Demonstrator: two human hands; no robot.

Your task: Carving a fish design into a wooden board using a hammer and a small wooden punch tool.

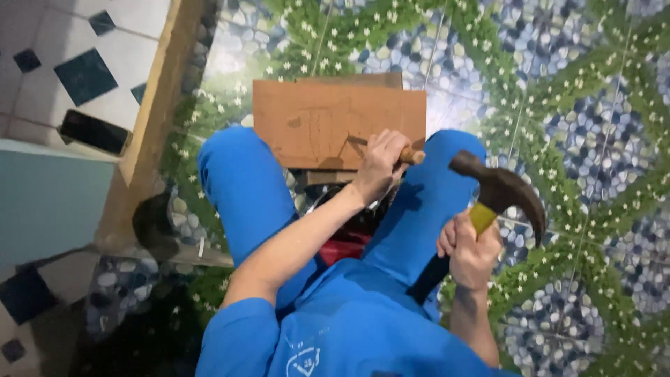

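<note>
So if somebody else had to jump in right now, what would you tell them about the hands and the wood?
Left hand: closed around a wooden-handled chisel, its blade resting on the wooden board.
Right hand: gripping the yellow-and-black handle of a claw hammer, raised beside the right knee, apart from the chisel.
The board lies flat on the pebble-patterned floor between the knees, with a second piece of wood showing under its far edge.
Done: faint marks show on the board; how deep any cut is cannot be told.
Left: the hammer has not met the chisel in this picture.

The person wears a bright blue short-sleeved shirt with a small white emblem and matching blue trousers.
</note>
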